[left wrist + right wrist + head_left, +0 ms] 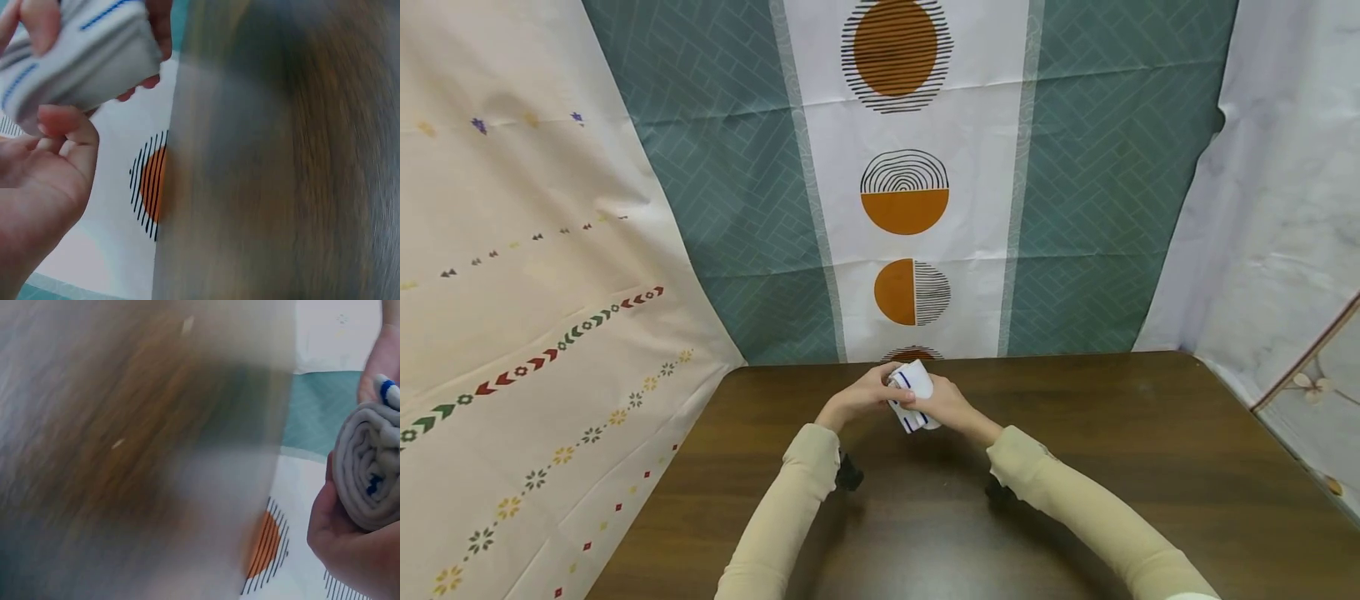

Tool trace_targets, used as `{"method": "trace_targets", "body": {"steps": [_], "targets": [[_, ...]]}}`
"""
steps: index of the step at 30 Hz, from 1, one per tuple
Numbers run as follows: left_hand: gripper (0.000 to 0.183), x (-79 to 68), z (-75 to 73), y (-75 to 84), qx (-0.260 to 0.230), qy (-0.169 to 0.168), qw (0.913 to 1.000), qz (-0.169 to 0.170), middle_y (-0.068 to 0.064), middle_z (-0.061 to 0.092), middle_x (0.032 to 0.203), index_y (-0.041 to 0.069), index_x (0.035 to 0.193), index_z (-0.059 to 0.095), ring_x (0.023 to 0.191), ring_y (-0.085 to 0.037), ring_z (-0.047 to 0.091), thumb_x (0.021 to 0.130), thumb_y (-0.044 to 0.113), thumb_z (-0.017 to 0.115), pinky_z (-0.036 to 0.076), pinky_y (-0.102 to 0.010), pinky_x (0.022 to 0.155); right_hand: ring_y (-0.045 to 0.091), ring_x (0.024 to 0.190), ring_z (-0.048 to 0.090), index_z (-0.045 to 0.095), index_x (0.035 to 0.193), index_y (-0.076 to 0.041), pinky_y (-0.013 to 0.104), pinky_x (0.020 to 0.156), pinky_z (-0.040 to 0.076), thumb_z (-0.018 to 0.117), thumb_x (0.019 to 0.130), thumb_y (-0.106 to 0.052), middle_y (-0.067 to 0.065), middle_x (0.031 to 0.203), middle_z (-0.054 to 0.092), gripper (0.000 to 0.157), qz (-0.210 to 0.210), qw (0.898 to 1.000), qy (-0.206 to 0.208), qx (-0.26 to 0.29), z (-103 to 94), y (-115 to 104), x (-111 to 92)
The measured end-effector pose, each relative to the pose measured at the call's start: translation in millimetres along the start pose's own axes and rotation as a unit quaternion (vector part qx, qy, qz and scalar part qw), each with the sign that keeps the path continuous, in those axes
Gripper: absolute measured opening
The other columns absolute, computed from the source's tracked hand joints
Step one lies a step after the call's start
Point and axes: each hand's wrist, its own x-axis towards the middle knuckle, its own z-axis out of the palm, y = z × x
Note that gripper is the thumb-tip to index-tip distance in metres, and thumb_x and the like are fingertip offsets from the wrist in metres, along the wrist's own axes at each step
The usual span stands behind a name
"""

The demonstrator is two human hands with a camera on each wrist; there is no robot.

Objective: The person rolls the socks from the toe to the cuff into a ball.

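A rolled white cloth (pixel 917 382) with short blue stripes is held up over the far part of the table, between both hands. Its coiled end (pixel 369 469) faces the right wrist view, showing thick spiral layers; whether it is a towel or a sock is unclear. The left hand (pixel 872 392) grips the roll from the left, its thumb and fingers bent against the cloth. From the other side, the right hand (pixel 951 406) curls round the roll. In the left wrist view, some fingers are hidden behind the cloth (pixel 94 69).
Beneath the hands lies a dark brown wooden table (pixel 1112 467). A green and white patterned curtain (pixel 1075 167) hangs along its far edge. A cream embroidered cloth (pixel 550 300) is at the left, and a pale marbled cloth (pixel 1292 208) hangs at the right.
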Motion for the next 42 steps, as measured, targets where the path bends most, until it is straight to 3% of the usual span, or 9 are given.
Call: {"method": "trace_targets", "body": {"steps": [8,16,19,22,26,30,35,38,42], "targets": [[0.065,2.1,22.8,1.3,-0.108,0.061,0.9911,0.048,0.002,0.062,0.101,-0.001,0.130,0.046,0.091,-0.011,0.060,0.088,0.043,0.067,0.050,-0.025,0.085,0.008,0.070,0.059,0.062,0.101,0.001,0.024,0.064,0.049,0.063,0.087,-0.028,-0.001,0.082,0.067,0.032,0.055,0.982,-0.010,0.178,-2.8,-12.3,-1.2],[0.079,2.4,42.2,1.1,-0.160,0.038,0.9850,0.051,-0.004,0.057,0.122,0.007,0.140,0.036,0.102,-0.013,0.059,0.083,0.050,0.070,0.049,-0.036,0.099,0.007,0.076,0.056,0.057,0.103,-0.003,0.022,0.073,0.047,0.047,0.097,-0.032,-0.007,0.081,0.062,0.031,0.051,0.955,-0.021,0.292,-7.9,-19.2,-2.6],[0.076,1.7,42.2,0.1,-0.160,0.035,0.9853,0.046,-0.009,0.055,0.126,0.008,0.139,0.036,0.104,-0.016,0.059,0.084,0.046,0.071,0.047,-0.040,0.102,0.012,0.087,0.055,0.053,0.112,-0.003,0.025,0.083,0.043,0.044,0.099,-0.035,-0.002,0.092,0.061,0.036,0.058,0.962,-0.036,0.265,-8.5,-16.2,-3.0],[0.069,1.8,42.0,-0.6,-0.149,0.047,0.9862,0.054,-0.010,0.056,0.124,0.008,0.137,0.038,0.103,-0.016,0.059,0.086,0.040,0.071,0.049,-0.037,0.100,0.020,0.106,0.047,0.040,0.130,-0.003,0.033,0.095,0.037,0.040,0.101,-0.040,0.008,0.116,0.051,0.048,0.053,0.980,-0.031,0.190,-9.1,-12.8,-3.6],[0.059,4.1,44.9,-1.9,-0.145,0.085,0.9836,0.065,-0.010,0.058,0.121,0.007,0.136,0.040,0.098,-0.014,0.061,0.090,0.032,0.068,0.053,-0.031,0.091,0.026,0.104,0.048,0.035,0.132,-0.002,0.036,0.089,0.041,0.043,0.101,-0.042,0.016,0.117,0.049,0.052,0.004,0.996,0.063,0.056,-10.9,-12.2,-4.6],[0.053,6.0,50.4,-3.5,-0.129,0.138,0.9797,0.068,-0.014,0.058,0.123,0.005,0.136,0.040,0.097,-0.012,0.061,0.094,0.024,0.064,0.053,-0.028,0.086,0.018,0.075,0.051,0.053,0.108,-0.004,0.026,0.065,0.043,0.053,0.098,-0.032,0.008,0.084,0.055,0.029,-0.055,0.983,0.174,-0.021,-15.9,-17.5,-6.4],[0.058,4.5,53.8,-5.7,-0.050,0.212,0.9742,0.059,-0.018,0.056,0.124,0.001,0.136,0.039,0.097,-0.017,0.060,0.091,0.023,0.068,0.054,-0.031,0.085,0.013,0.061,0.045,0.063,0.085,-0.005,0.024,0.055,0.035,0.058,0.088,-0.014,0.003,0.067,0.053,0.010,-0.094,0.966,0.227,-0.085,-25.1,-24.6,-9.7],[0.057,3.8,55.2,-4.4,-0.029,0.202,0.9772,0.059,-0.021,0.055,0.125,0.000,0.137,0.037,0.099,-0.020,0.060,0.092,0.020,0.065,0.054,-0.035,0.086,0.015,0.062,0.055,0.064,0.097,-0.004,0.027,0.056,0.044,0.061,0.083,-0.009,0.007,0.073,0.064,0.015,-0.117,0.959,0.231,-0.117,-26.8,-26.0,-11.2],[0.053,-2.0,56.7,3.4,-0.050,0.170,0.9832,0.043,-0.018,0.055,0.122,-0.001,0.136,0.036,0.096,-0.017,0.058,0.092,0.016,0.060,0.054,-0.033,0.082,0.019,0.067,0.067,0.055,0.112,-0.005,0.033,0.060,0.054,0.065,0.083,-0.003,0.012,0.085,0.073,0.030,-0.178,0.947,0.226,-0.146,-23.2,-22.4,-14.0]]}}
